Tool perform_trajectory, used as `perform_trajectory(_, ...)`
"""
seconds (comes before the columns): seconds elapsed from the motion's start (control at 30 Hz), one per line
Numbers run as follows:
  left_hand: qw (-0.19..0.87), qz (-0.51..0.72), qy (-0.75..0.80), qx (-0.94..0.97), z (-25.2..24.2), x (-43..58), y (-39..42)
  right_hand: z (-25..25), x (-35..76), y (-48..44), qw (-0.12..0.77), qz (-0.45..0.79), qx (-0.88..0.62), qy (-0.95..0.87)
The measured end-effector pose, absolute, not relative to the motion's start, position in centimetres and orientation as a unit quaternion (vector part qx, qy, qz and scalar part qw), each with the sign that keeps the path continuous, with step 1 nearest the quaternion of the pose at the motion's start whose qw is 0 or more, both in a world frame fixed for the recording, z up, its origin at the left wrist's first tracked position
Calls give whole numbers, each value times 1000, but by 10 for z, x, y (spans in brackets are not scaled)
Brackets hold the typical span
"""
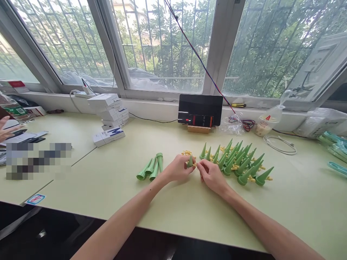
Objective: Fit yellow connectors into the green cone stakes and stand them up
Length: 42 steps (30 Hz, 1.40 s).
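My left hand (177, 169) is closed round a small green cone (190, 161) held just above the pale green table (173, 209). My right hand (211, 174) pinches its fingers together right beside the cone's base, on something too small to make out. A heap of several green cones (238, 161) mixed with small yellow pieces (235, 167) lies just right of my hands. More yellow pieces (187, 153) lie behind my left hand. Left of it rests a small group of green cones (150, 169) lying side by side.
A dark tablet (200, 107) and a phone (200, 121) on a wooden stand sit at the back under the window. Stacked white boxes (110, 113) stand back left, a white cable (280, 144) and a plastic cup (264, 124) back right. Another person's hand (7, 131) shows at far left.
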<state>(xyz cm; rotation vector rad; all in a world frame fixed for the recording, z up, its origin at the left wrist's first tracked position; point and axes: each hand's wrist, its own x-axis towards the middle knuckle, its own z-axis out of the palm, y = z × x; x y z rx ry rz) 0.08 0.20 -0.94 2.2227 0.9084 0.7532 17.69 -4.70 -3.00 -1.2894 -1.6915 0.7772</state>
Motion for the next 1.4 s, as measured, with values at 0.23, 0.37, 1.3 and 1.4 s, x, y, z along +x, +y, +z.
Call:
perform_trajectory(0.23, 303, 278, 346, 843, -10, 1, 3, -30, 176, -47, 425, 306, -521, -674)
perform_trajectory(0.37, 309, 280, 351, 838, -10, 1, 4, -28, 175, -48, 442, 325, -499, -670)
perform_trajectory(1.3, 304, 282, 331, 848, -10, 2, -1, -31, 177, -48, 419, 296, -525, -679)
perform_trajectory(1.4, 303, 279, 330, 849, -7, 2, -3, -32, 177, -46, 422, 279, -527, -683)
